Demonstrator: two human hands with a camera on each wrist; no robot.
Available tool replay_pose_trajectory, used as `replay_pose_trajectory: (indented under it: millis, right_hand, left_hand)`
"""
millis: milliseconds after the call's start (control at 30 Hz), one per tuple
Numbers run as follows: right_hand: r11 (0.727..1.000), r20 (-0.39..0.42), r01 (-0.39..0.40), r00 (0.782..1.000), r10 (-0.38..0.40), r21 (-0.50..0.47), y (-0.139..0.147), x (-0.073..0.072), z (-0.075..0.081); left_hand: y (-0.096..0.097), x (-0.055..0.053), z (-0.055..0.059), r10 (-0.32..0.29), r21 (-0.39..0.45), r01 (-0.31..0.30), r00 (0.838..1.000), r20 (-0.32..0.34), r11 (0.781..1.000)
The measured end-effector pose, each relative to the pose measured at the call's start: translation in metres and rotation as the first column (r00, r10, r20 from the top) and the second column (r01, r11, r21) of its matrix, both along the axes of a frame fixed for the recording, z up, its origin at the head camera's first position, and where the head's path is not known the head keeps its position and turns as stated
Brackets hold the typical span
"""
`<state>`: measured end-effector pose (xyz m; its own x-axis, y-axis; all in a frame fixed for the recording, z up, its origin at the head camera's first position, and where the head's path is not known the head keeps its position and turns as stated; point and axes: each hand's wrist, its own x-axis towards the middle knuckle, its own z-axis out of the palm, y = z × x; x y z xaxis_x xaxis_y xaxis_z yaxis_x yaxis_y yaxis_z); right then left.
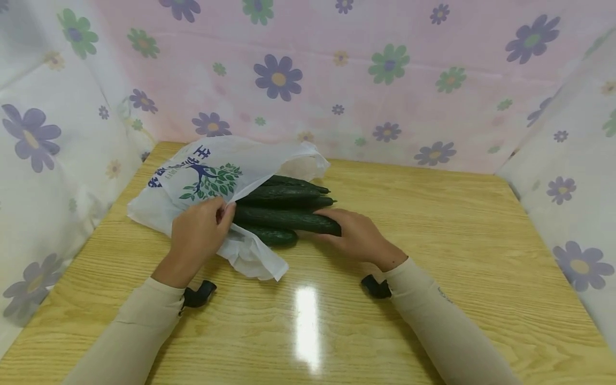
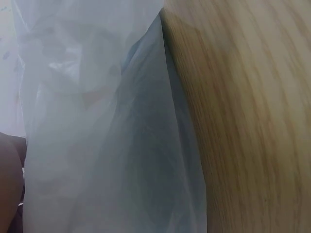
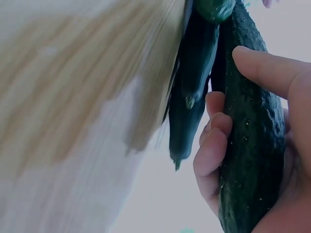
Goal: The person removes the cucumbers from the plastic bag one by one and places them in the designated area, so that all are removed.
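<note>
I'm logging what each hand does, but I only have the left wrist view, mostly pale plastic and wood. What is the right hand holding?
Observer: In the head view, the right hand grips a dark green cucumber near one end.
Operator: And my plastic: what is the left hand doing with it?
Observer: The head view shows the left hand pinching the white bag at the edge of its opening.
Operator: Is that the only cucumber?
Observer: No, more cucumbers lie beside it, sticking partly out of the bag's opening.
</note>
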<state>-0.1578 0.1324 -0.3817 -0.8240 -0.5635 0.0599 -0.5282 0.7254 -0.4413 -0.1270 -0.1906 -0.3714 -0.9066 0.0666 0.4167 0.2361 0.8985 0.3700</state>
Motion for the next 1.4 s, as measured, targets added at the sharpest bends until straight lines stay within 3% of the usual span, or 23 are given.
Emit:
replay_pose_trajectory:
  millis: [300,800,1100,1400]
  right_hand:
    - [1.000,-0.057,-0.008,0.998,0.008,-0.012,0.017,-0.003,0.000]
    - [0.999,-0.077,0.034,0.996,-0.035,-0.017,0.042,0.004,0.004]
    - [0.998,-0.066,0.037,0.997,-0.041,-0.059,0.051,0.000,0.015]
    - [0.996,-0.021,0.068,0.997,-0.069,-0.050,0.068,-0.005,0.020]
  left_hand:
    - [-0.001,0.000,-0.003,-0.004,-0.009,0.003,1.000,-0.019,1.000]
    - [0.000,-0.002,-0.013,-0.008,-0.003,0.008,0.998,-0.063,1.000]
    - [-0.006,-0.006,-0.019,-0.007,0.066,0.004,0.999,0.040,0.998]
    - [-0.008,-0.011,-0.022,-0.051,0.152,0.030,0.989,0.138,0.988]
